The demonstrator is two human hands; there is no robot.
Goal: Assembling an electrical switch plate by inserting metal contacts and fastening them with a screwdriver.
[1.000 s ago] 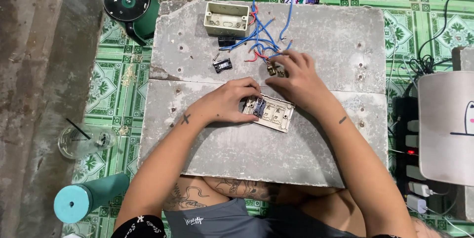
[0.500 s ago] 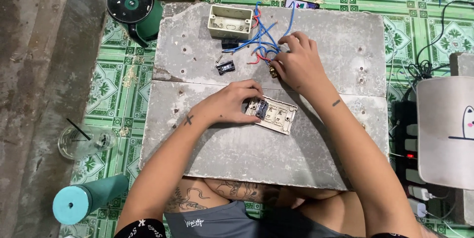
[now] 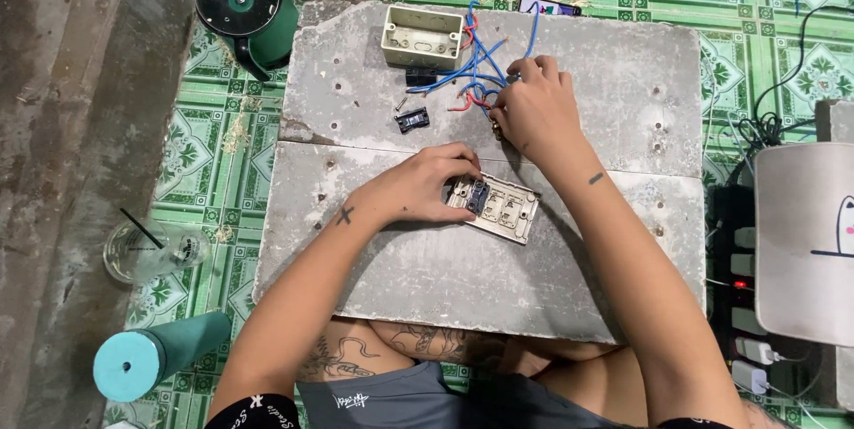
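A grey slab point(image 3: 400, 304) lies on the green tiled floor point(image 3: 213, 171), cracked across its middle. At the right edge stands a pale box point(image 3: 805, 242) beside a black power strip point(image 3: 738, 278) with plugs in it. At the lower left a teal bottle point(image 3: 151, 358) lies on its side; above it a clear cup point(image 3: 156, 251) holds a black straw, its contents too dim to tell. A green kettle point(image 3: 249, 7) with a black lid stands at the slab's top left corner. On the slab's far half sits a cream wall box point(image 3: 422, 36), open side up, empty inside, with blue and red wires point(image 3: 476, 73) spreading beside it. The right hand point(image 3: 529, 109) is curled shut among those wires, pinching a small part I cannot make out. The left hand point(image 3: 418, 189) grips the left end of the switch plate point(image 3: 495, 207), which lies just below the crack. A small black clip point(image 3: 412, 119) lies apart, left of the wires
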